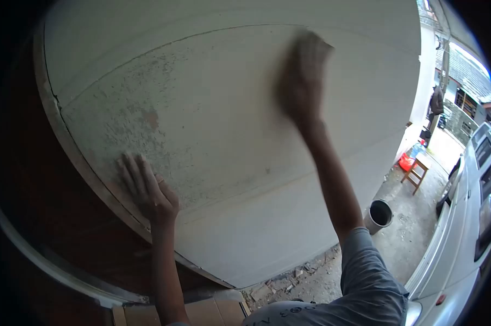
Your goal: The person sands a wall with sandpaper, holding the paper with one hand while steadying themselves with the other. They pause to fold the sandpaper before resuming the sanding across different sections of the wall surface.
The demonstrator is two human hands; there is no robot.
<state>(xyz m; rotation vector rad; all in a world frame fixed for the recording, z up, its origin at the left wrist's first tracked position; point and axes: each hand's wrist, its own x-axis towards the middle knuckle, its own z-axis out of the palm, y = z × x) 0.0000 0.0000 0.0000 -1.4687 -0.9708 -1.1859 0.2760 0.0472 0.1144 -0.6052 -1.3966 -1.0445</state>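
Observation:
A pale wall (229, 119) with a rough, flaking patch (142, 108) on its left side fills most of the head view. My left hand (147, 187) lies flat against the wall at the lower edge of that patch, fingers stretched out and holding nothing. Higher up and to the right, my right hand (302, 81) is pressed to the smoother surface, smeared by motion. Beyond its fingertips juts the corner of a thin sheet that looks like sandpaper (328, 45); the rest of it is hidden under the fingers.
A dark reddish-brown panel with a pale frame (90, 176) borders the wall on the left. Cardboard (207, 312) lies below. Rubble (289, 280) lines the wall's foot. A bucket (379, 213), a wooden stool (416, 173) and a white vehicle (457, 239) stand at right.

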